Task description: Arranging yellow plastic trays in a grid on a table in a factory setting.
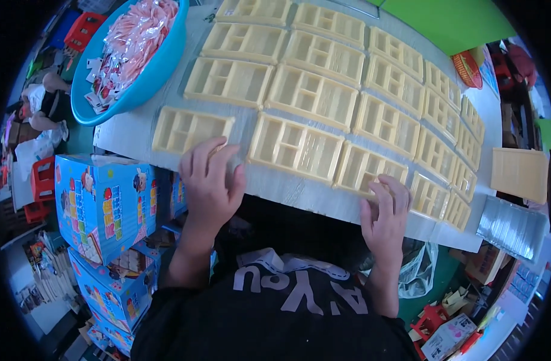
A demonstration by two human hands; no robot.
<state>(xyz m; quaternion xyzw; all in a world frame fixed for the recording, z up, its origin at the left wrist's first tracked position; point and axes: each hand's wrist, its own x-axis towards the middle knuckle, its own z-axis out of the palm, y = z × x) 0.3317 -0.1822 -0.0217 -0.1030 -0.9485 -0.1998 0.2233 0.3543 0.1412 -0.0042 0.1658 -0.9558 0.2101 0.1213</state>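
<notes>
Cream plastic compartment trays stand in rows across the table. My left hand [209,180] rests its fingertips at the near right corner of the front-left tray [178,137]. Its fingers are bent and a little spread, and the thumb stands apart from the tray. That tray sits slightly askew, with a gap to the tray [296,149] on its right. Over on the right, my right hand [387,216] has its fingers at the near edge of another front-row tray [360,163]. Its thumb is also held away, off the table edge. All the trays' compartments look bare.
At the far left a blue basin [178,48] holds many pink packets and small white sachets. Printed blue cartons [101,207] are stacked left of my body. A tan tray stack [519,174] and clear plastic trays [511,227] lie at the right. A red basket [467,69] stands far right.
</notes>
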